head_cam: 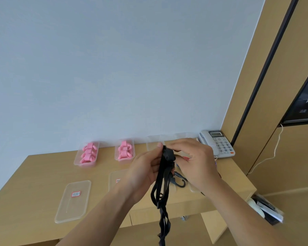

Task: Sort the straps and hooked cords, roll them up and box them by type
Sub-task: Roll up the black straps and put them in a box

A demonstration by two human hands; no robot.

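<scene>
On the wooden tabletop (43, 167), two clear boxes stand near the wall: the left box (86, 154) and the second box (124, 150) both hold rolled pink straps (89, 153). Two more clear boxes (154, 142) stand behind the hands and are mostly hidden by them. A clear lid (73, 201) with a red label lies flat at the front, and a second lid (115, 178) is partly covered by the left forearm. A grey telephone (217, 142) sits in the right corner. A dark hooked cord (180, 181) lies on the tabletop under the right hand.

The black strap (163, 185) is flat and narrow, with several loops. Both hands hold it above the tabletop, its upper end bunched into a small roll. The left hand (146, 167) has a closed grip on it with thumb and fingers; the right hand (194, 160) pinches the roll from the other side. The long axis is vertical, and the loose end hangs down below the tabletop edge.
</scene>
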